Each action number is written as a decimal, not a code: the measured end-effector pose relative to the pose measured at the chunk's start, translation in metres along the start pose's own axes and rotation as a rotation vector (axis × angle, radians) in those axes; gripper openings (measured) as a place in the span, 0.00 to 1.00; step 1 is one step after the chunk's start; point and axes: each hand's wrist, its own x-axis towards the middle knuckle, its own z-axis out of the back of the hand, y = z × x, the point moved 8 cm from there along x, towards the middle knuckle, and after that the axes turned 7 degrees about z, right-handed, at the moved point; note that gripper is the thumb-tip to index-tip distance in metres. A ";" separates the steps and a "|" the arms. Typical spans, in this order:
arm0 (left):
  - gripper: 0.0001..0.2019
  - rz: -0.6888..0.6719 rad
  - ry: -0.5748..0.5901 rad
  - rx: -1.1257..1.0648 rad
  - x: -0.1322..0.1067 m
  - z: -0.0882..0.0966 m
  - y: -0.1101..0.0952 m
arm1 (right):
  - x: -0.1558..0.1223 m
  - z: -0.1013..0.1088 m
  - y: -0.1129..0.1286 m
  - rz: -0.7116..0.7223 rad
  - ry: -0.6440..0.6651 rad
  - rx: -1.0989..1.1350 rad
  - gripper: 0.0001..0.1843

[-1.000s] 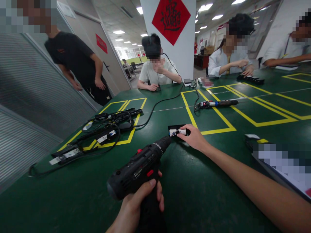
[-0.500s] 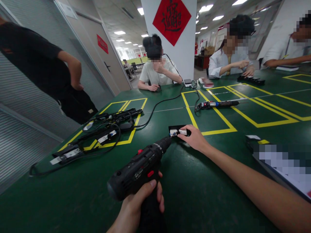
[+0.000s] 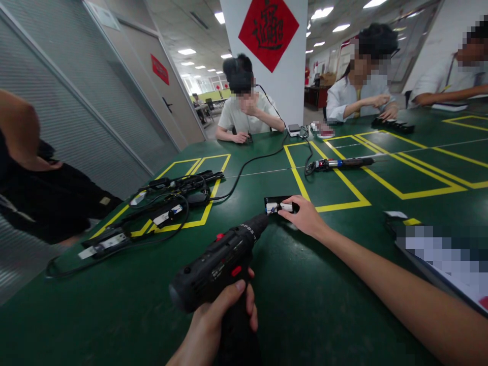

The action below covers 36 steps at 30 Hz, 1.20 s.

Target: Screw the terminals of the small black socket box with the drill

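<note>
My left hand (image 3: 224, 305) is wrapped around the grip of a black cordless drill (image 3: 217, 264) with red buttons. The drill points forward and to the right, its chuck close to a small black part with white labels (image 3: 272, 207). Thumb and fingers of my right hand (image 3: 303, 216) pinch the right end of that part on the green table. A thin bit at the drill's tip reaches the left side of the part; whether it touches a screw is too small to tell.
Black devices with cables (image 3: 168, 208) lie on the left inside yellow tape. An electric screwdriver (image 3: 343, 163) rests beyond my right hand. A dark folder with papers (image 3: 442, 259) is at the right. Two people (image 3: 247, 109) (image 3: 366, 96) sit across the table, another farther right.
The person standing at the left has moved left and down in view. My hands, the drill and the small black part look almost unchanged.
</note>
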 end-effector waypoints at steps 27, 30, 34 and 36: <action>0.14 -0.002 -0.024 0.022 -0.001 -0.001 -0.003 | -0.001 -0.002 -0.002 0.012 0.015 -0.038 0.15; 0.13 0.010 -0.026 0.011 -0.001 -0.001 -0.003 | -0.001 -0.002 -0.002 0.016 0.014 -0.038 0.14; 0.14 0.015 -0.037 -0.003 -0.001 -0.001 -0.001 | -0.001 -0.002 -0.003 0.014 0.011 -0.035 0.15; 0.15 0.006 -0.041 0.002 -0.001 0.000 -0.002 | -0.001 -0.002 -0.003 0.012 0.009 -0.034 0.15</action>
